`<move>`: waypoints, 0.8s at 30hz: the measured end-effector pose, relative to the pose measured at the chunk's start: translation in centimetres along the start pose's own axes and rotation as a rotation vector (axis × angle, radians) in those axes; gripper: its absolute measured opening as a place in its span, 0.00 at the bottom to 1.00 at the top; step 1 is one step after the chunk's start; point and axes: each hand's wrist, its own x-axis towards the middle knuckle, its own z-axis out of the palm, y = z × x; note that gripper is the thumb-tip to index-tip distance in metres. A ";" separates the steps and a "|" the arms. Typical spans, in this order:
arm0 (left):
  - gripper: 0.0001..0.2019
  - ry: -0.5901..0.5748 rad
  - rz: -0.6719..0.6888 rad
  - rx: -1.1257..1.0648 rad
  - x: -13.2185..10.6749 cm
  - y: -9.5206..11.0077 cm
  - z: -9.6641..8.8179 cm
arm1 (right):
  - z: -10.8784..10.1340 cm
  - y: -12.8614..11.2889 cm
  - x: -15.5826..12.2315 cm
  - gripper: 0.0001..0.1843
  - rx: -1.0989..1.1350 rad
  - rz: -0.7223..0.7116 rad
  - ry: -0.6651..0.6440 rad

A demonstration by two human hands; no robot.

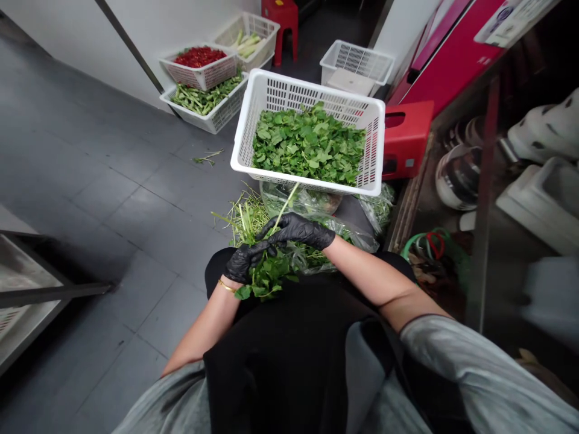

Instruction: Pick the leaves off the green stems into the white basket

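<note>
Both my hands wear black gloves and work over my lap. My left hand [243, 261] is closed around a bunch of leafy green sprigs [266, 278]. My right hand [299, 229] pinches a long pale green stem [286, 205] that rises from the bunch toward the basket. Right in front of me stands a white plastic basket [253, 129] filled with picked green leaves [309, 144]. Under it lies a clear plastic bag of greens [312, 202], and a heap of bare stems [244, 214] lies on the floor to its left.
Against the far wall stand white baskets of red chillies [199, 57], green beans [204, 96] and pale stalks [248, 43], plus an empty basket [357, 63]. A red stool [406, 138] sits right of my basket. Metal shelving [479, 181] runs along the right, a steel frame [40, 292] at left.
</note>
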 end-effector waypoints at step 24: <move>0.15 -0.023 -0.065 0.020 -1.2 1.3 0.5 | -7.4 -3.8 -2.2 0.16 -0.056 -0.126 0.169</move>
